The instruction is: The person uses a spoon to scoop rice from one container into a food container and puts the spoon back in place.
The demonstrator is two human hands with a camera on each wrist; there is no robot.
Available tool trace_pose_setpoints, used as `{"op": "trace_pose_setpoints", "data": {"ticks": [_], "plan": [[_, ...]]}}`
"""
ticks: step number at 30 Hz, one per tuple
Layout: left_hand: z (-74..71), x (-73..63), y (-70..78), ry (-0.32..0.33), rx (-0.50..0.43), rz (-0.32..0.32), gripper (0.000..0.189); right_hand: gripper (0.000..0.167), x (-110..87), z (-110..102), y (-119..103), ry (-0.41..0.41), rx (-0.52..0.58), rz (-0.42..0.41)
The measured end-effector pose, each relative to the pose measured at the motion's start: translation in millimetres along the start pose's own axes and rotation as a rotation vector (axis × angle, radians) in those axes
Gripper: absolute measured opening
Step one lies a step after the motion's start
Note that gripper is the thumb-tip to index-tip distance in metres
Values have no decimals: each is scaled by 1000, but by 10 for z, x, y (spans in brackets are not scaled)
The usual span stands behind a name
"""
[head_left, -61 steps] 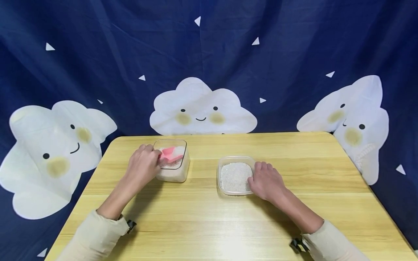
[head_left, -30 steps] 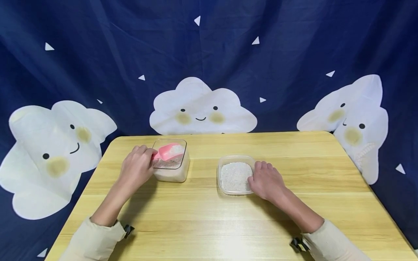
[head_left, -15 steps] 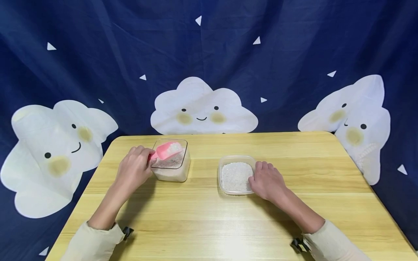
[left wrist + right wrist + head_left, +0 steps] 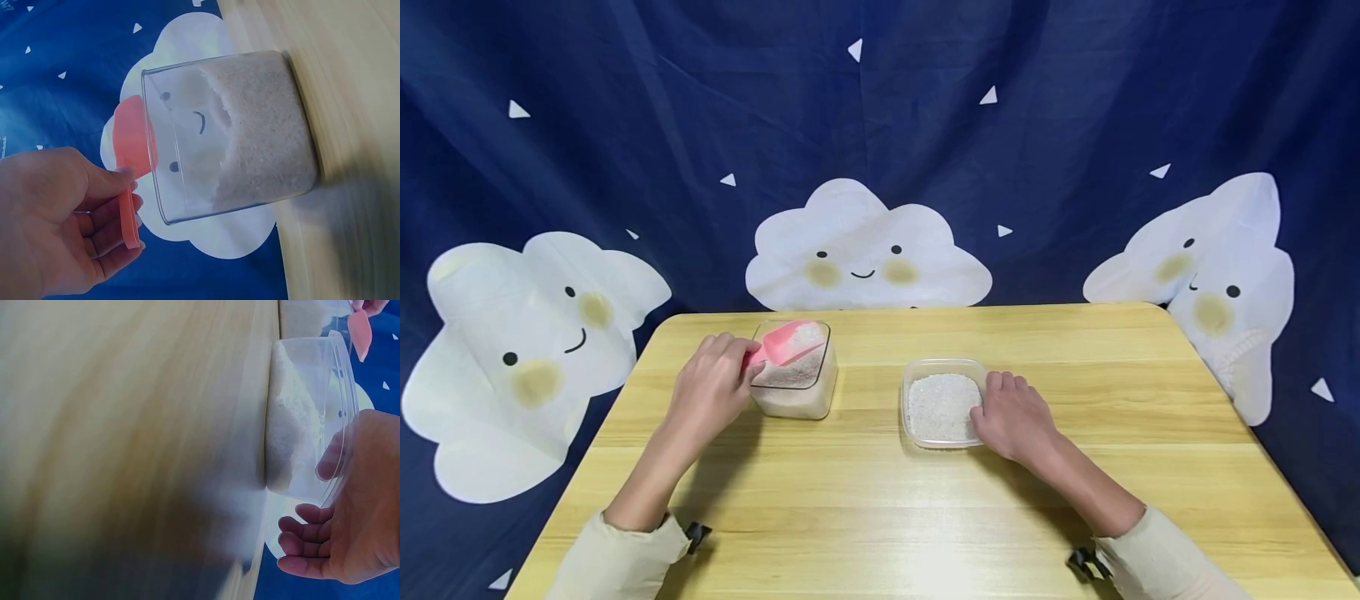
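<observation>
My left hand (image 4: 711, 387) pinches the handle of a pink scoop (image 4: 781, 345) between thumb and fingers. White grains, which look like rice, lie in the scoop's bowl. It is raised over the top of a tall clear square canister (image 4: 187, 215), partly filled with similar grains (image 4: 265, 125). At the right, my right hand (image 4: 1015, 417) holds the side of a low clear plastic tub (image 4: 943, 444). In the right wrist view, the thumb (image 4: 331, 456) reaches over the tub's rim and the other fingers curl outside. White grains (image 4: 942, 407) also fill much of this tub.
Both containers stand on a light wooden table (image 4: 865, 500), with a gap between them. Behind it hangs a dark blue curtain (image 4: 910, 125) printed with white clouds. Dark straps show at both cuffs.
The scoop has come up out of the grains in the canister, loaded, as my left hand drew back slightly to the left. My right hand and the tub have stayed put.
</observation>
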State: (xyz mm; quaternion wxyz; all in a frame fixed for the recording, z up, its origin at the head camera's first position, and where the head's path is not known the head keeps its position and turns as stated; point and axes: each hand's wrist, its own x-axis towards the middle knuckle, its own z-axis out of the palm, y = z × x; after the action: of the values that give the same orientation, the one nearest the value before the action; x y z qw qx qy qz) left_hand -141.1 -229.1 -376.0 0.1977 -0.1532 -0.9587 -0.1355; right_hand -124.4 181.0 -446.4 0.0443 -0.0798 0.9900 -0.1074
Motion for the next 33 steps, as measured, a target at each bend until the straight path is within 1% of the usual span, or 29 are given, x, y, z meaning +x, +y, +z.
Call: {"op": "trace_pose_setpoints", "data": {"ticks": [8,19,26,33], "plan": [[-10,44,107,-24,-2,5,21,30,2,6,4,1,-2,-5],[33,93,245,-15,-16,35,22,32,20,21,12,9,-1,-9],[65,115,353,-12,-37,67,23,33,4,17,7,10,-5,-4],[132,127,464,-9,-57,99,22,32,2,25,9,14,0,-2]]}}
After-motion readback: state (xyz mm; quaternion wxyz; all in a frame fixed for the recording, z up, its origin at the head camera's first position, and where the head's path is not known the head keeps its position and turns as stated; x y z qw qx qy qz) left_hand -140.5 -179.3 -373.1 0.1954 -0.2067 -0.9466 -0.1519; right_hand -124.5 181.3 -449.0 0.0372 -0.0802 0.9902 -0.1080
